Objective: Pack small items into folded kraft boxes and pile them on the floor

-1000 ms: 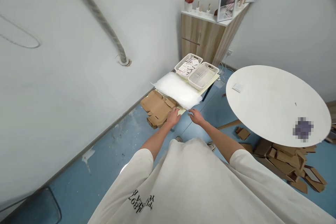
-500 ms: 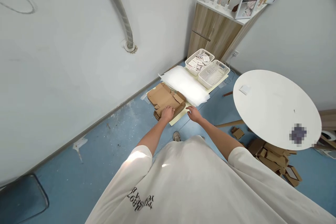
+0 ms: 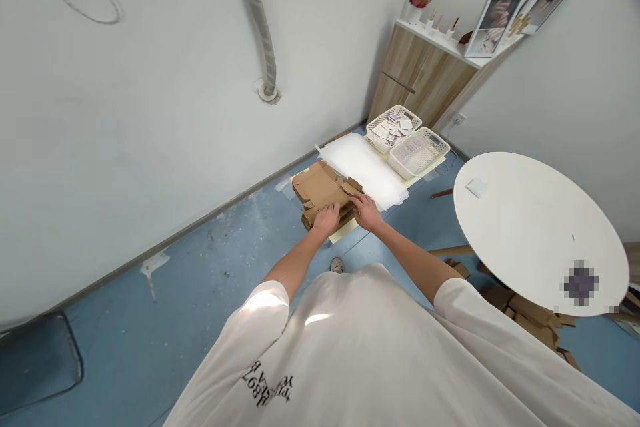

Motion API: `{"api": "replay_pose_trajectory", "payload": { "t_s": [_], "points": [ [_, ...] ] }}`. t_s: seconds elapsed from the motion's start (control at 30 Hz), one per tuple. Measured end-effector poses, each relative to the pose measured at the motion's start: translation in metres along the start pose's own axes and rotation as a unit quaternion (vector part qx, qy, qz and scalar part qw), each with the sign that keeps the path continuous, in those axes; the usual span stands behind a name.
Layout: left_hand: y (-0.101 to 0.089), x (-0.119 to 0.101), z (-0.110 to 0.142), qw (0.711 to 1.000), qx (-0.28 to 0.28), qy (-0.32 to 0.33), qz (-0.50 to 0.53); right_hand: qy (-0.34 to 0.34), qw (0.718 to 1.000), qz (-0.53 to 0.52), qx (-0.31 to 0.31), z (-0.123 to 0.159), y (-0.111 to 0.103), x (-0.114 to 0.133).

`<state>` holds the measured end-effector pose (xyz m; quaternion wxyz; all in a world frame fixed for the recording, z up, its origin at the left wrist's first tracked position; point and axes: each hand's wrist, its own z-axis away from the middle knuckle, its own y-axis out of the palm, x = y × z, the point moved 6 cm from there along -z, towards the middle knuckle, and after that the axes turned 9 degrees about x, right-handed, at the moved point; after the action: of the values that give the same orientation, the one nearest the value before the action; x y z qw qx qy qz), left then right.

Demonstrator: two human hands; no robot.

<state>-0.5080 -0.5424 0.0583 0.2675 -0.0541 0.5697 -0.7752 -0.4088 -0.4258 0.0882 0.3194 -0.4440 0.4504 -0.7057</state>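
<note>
A brown cardboard box (image 3: 320, 185), partly folded with its lid panel and side flaps spread, lies on top of other flat cardboard at the near end of a low table. My left hand (image 3: 327, 219) has its fingers curled over the box's near edge. At the box's right side, my right hand (image 3: 367, 213) grips a flap, its fingers bent over the cardboard. The fingertips of both hands are partly hidden. Just beyond the box lies a stack of white sheets (image 3: 363, 163).
Past the sheets stand a white basket (image 3: 383, 140) holding small packets and a second basket (image 3: 417, 159) with clear items. A round white table (image 3: 530, 220) is to the right, with cardboard pieces (image 3: 535, 320) on the floor below. A wall (image 3: 175, 113) runs along the left.
My right hand has moved left from beside the box onto its right flap. My left hand stays on the near edge. The view has shifted slightly.
</note>
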Motion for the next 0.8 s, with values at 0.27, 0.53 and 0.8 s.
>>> {"api": "replay_pose_trajectory", "payload": {
  "t_s": [0.27,0.53,0.8],
  "points": [
    [-0.015,0.004,0.01,1.0,-0.015,-0.009,-0.011,0.009,1.0,0.016,-0.02,-0.009,-0.007,0.017],
    [-0.014,0.004,0.016,0.999,-0.012,-0.032,-0.016,0.029,1.0,0.009,0.006,-0.009,0.005,0.014],
    [-0.022,0.001,0.019,0.999,-0.035,-0.029,-0.028,0.033,0.999,0.005,-0.011,-0.005,0.002,0.009]
  ]
}}
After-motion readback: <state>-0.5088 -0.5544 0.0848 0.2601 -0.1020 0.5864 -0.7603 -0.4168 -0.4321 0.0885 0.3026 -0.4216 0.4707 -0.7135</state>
